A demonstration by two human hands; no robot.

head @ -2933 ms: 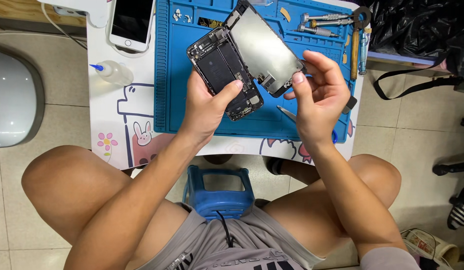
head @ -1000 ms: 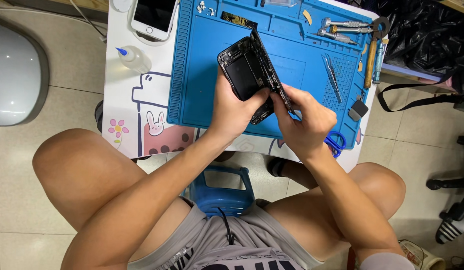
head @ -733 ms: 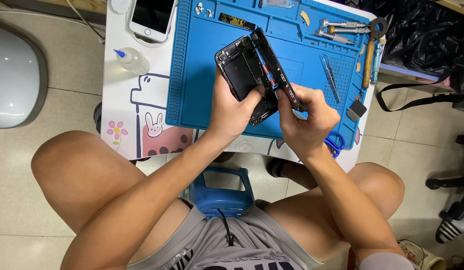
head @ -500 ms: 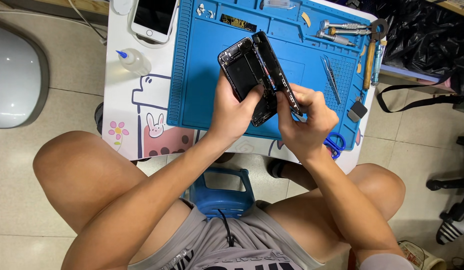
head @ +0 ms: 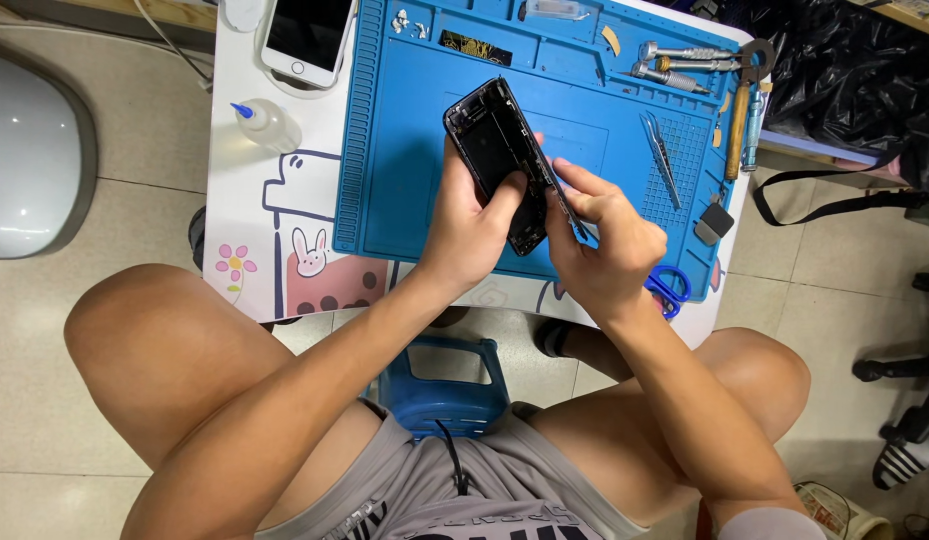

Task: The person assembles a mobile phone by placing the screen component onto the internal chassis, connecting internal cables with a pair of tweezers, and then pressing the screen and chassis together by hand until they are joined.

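An opened black phone body (head: 497, 160) is held above the blue work mat (head: 405, 150), tilted, with its internal parts facing up. The left hand (head: 475, 235) is wrapped around the lower end of the phone body, the thumb lying across its open face and the fingers closed behind it. The right hand (head: 605, 245) is closed on the screen panel (head: 560, 195), which is seen almost edge-on along the right side of the phone body and is pinched between thumb and fingers. Whether the panel is seated against the body cannot be told. On the mat, tweezers (head: 661, 155) are laid to the right of the hands, with screwdrivers (head: 685, 62) near the far right corner. Blue scissors (head: 670, 290) are placed just beside the right wrist. A white phone (head: 305, 35) and a small dropper bottle (head: 267, 122) are set on the white table (head: 245, 200), left of the mat.
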